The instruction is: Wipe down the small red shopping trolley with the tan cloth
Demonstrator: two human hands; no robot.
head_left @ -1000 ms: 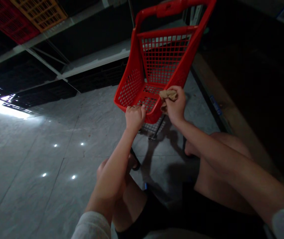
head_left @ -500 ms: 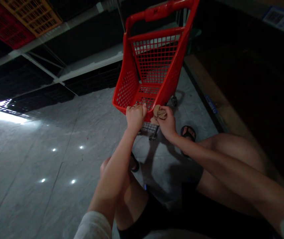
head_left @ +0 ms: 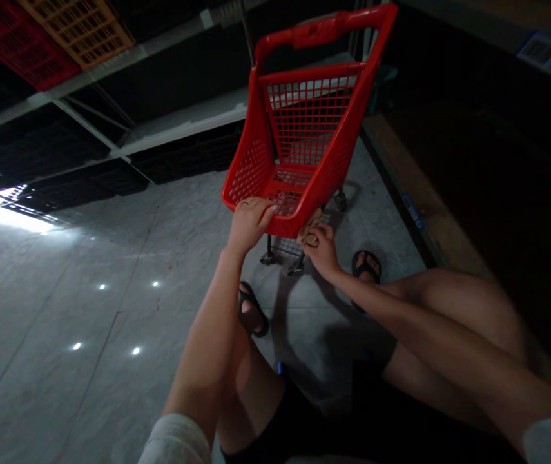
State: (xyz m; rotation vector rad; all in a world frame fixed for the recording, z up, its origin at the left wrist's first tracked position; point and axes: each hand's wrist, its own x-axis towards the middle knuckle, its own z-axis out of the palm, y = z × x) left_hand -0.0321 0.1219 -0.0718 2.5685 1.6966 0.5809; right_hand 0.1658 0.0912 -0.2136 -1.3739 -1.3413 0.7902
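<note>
A red plastic shopping cart point(head_left: 299, 205) stands in front of me, its basket facing my way and its handle at the far end. My left hand point(head_left: 250, 222) is closed over the near rim of the basket, left of its middle. In my right hand point(head_left: 322, 250) is a crumpled brown cloth point(head_left: 310, 237), pressed against the outside of the basket's near right corner. Part of the cloth is hidden by my fingers.
Metal shelving point(head_left: 183, 125) with a red crate point(head_left: 19, 42) and a yellow crate point(head_left: 84, 29) runs along the left. A low ledge point(head_left: 396, 161) borders the right side. My sandalled feet rest on grey floor tiles point(head_left: 111, 258) near the cart's wheels.
My left hand has slid left along the near rim. My right hand has moved slightly down with the cloth, which now lies around the corner's outer side. The view has shifted a little.
</note>
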